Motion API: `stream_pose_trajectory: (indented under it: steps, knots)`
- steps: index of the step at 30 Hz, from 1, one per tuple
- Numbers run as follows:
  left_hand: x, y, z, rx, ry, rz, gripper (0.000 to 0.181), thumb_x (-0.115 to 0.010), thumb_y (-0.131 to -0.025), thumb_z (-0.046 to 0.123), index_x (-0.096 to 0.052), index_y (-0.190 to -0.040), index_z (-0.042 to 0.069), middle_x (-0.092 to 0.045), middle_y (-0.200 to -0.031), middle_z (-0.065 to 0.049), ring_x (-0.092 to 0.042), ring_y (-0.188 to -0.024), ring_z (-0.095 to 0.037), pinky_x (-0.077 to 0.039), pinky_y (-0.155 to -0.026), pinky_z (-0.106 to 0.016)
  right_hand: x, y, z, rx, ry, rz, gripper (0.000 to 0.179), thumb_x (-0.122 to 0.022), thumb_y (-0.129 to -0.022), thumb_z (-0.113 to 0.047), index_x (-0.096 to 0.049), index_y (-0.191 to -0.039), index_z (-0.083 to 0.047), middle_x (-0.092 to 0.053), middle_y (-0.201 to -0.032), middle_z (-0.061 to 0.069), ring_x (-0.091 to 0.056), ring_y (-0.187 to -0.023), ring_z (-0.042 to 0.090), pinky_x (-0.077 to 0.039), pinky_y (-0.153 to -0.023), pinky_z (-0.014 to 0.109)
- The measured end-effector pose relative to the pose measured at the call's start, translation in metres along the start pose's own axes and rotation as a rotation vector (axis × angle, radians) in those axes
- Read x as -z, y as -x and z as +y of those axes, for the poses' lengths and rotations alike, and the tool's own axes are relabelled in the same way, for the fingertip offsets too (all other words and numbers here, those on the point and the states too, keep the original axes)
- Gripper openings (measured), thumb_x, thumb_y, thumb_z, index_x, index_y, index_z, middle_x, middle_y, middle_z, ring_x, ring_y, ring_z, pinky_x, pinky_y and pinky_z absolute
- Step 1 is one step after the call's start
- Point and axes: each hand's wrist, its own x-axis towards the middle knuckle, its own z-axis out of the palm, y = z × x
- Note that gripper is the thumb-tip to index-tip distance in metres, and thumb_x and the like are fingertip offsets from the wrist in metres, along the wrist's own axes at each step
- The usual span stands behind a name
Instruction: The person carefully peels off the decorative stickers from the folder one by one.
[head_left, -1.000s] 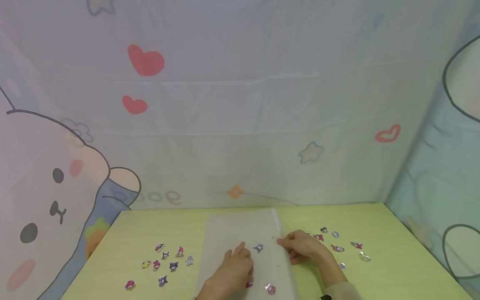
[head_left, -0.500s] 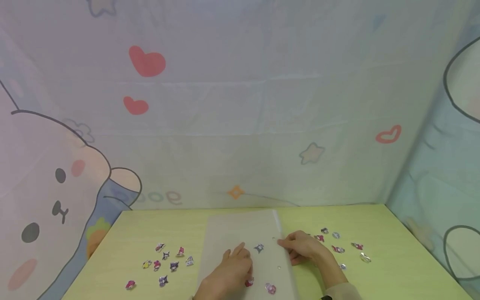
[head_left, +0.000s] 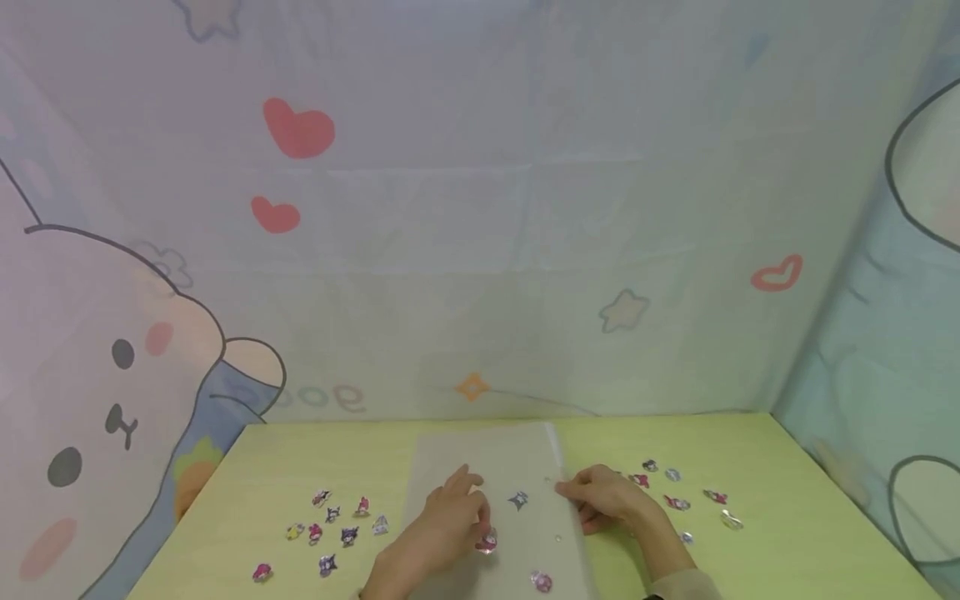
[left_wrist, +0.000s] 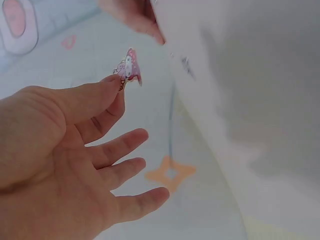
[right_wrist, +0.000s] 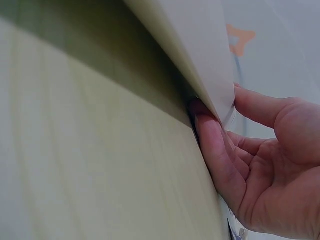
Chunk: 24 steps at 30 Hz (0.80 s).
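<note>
My left hand (head_left: 442, 525) pinches a small pink cartoon sticker (left_wrist: 130, 67) between thumb and index finger, with the other fingers spread. In the head view the sticker hangs over a white sheet (head_left: 465, 454) at the table's front middle. On that sheet lie a grey-purple cartoon sticker (head_left: 518, 500) and a pink one (head_left: 542, 581), plus small clear dots near the right side. My right hand (head_left: 600, 497) grips the sheet's right edge, thumb on top and fingers beneath. The right wrist view shows the white edge (right_wrist: 205, 50) lifted off the table.
Several cartoon stickers lie loose on the yellow table (head_left: 210, 508) to the left, such as a dark one (head_left: 349, 536). More lie to the right, including a pink one (head_left: 677, 503) and a clear scrap (head_left: 731, 520). A printed cloth (head_left: 480, 208) hangs behind.
My left hand has lifted the pink sticker and moved slightly left and up from the sheet's lower part. The right hand keeps its grip on the edge.
</note>
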Motion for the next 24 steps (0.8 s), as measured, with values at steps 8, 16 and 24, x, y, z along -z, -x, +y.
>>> stream_pose_trajectory:
  steps: [8, 16, 24]
  knots:
    - [0.026, 0.013, -0.043, 0.022, 0.098, 0.102, 0.024, -0.075, -0.087, 0.017, -0.054, -0.075, 0.019, -0.052, -0.132, -0.02, -0.027, -0.138, -0.048, -0.029, -0.099, -0.07, 0.002, -0.002, 0.001, 0.005, 0.009, 0.01, 0.032, -0.066, -0.094, -0.031, -0.064, -0.093, 0.001, -0.058, -0.074, 0.008, -0.055, -0.056, 0.014, -0.055, -0.056, 0.031]
    - [0.064, 0.043, -0.103, 0.218, -0.018, 0.07, 0.024, -0.075, -0.086, 0.015, -0.055, -0.073, 0.018, -0.052, -0.132, -0.021, -0.025, -0.138, -0.05, -0.027, -0.097, -0.074, 0.007, -0.001, 0.004, 0.018, -0.003, -0.023, 0.034, -0.066, -0.094, -0.032, -0.064, -0.095, 0.002, -0.06, -0.076, 0.009, -0.056, -0.057, 0.014, -0.056, -0.058, 0.032]
    - [0.083, 0.077, -0.186, 0.389, -0.136, 0.022, 0.024, -0.074, -0.087, 0.013, -0.054, -0.073, 0.012, -0.051, -0.104, -0.01, -0.025, -0.131, -0.058, -0.033, -0.084, -0.076, 0.011, -0.001, 0.003, 0.013, 0.0, -0.013, 0.032, -0.065, -0.095, -0.03, -0.064, -0.095, 0.002, -0.06, -0.076, 0.009, -0.056, -0.057, 0.013, -0.056, -0.057, 0.03]
